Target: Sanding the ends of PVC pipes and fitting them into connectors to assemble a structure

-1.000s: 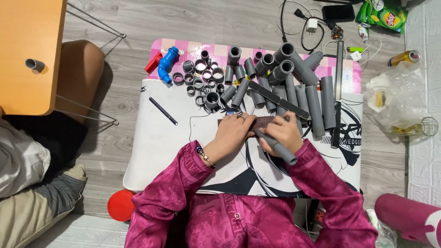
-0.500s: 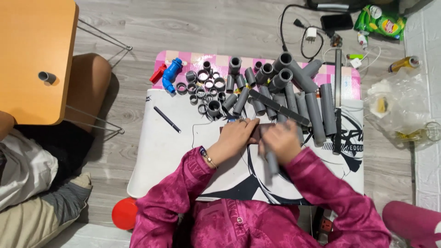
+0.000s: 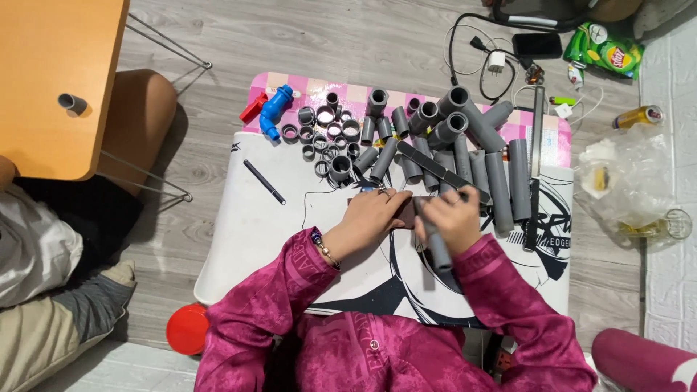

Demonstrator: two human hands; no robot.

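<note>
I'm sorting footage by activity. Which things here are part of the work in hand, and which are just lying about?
In the work:
left hand pressed on a brown piece
right hand gripping a grey pipe
grey pipes and rings on the white board
black pen

Lying about:
snack bag
phone and charger
can
red lid

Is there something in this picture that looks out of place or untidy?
Yes. One short grey pipe piece stands alone on the orange table, far from the pile of grey pipes on the white board. A crumpled plastic bag and a can lie on the floor at the right.
</note>
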